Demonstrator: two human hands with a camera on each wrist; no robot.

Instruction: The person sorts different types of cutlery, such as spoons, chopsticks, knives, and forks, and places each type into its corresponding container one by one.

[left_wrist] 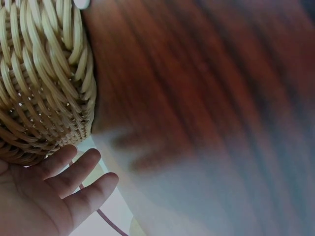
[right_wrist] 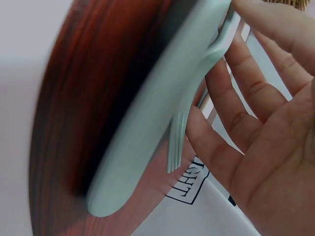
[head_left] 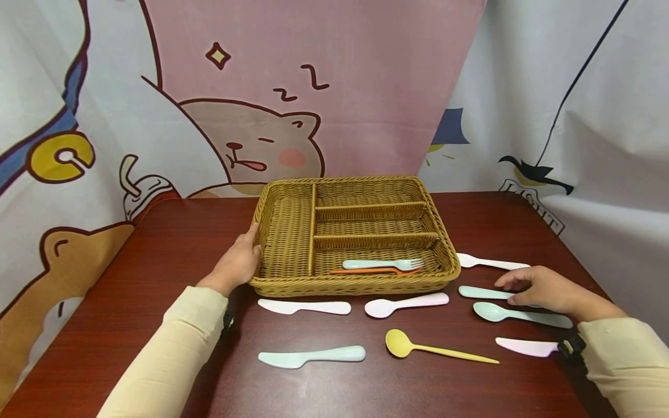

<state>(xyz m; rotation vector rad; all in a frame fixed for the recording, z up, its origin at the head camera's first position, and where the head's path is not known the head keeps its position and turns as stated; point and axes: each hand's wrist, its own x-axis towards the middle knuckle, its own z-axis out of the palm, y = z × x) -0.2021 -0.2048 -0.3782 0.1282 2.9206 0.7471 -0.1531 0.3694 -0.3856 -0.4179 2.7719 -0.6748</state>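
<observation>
My left hand (head_left: 237, 261) touches the left side of a wicker basket (head_left: 355, 285), its fingers straight along the outer wall in the left wrist view. Over at the right, my right hand (head_left: 549, 290) reaches down over a mint fork (head_left: 483, 292), thumb on the near side and loosely bent fingers on the far side. The fork's tines (right_wrist: 176, 142) show in the right wrist view, and its head is mostly hidden by the hand from above. A mint spoon (head_left: 538, 317) lies just nearer than that fork. Inside the basket's front compartment are a mint fork (head_left: 373, 264) and an orange fork (head_left: 366, 270).
In front of the basket lie a white knife (head_left: 305, 306), a pale pink spoon (head_left: 407, 303), a mint knife (head_left: 313, 356) and a yellow spoon (head_left: 444, 350). A pink knife (head_left: 528, 347) is partly under the right wrist. Behind the right hand is a white spoon (head_left: 493, 262).
</observation>
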